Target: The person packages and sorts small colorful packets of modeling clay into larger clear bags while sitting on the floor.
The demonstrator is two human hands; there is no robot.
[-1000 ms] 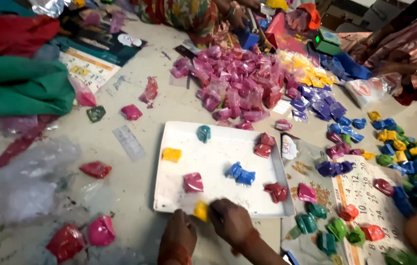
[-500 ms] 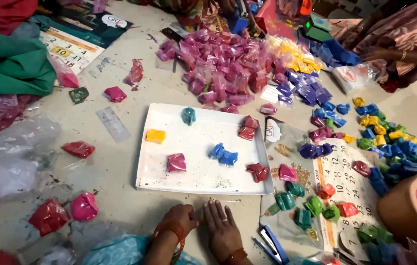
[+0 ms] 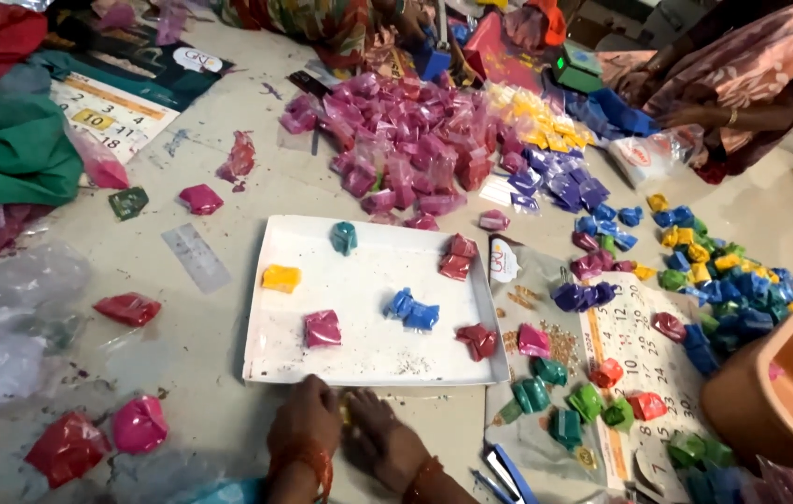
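While a small yellow packet (image 3: 347,411) sits on the floor just below the white tray (image 3: 275,359), the left hand (image 3: 305,427) and right hand (image 3: 382,443) pinch it together with curled fingers.

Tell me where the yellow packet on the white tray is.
In the head view, the yellow packet lies near the left edge of the white tray, left of the teal packet and above the pink packet.
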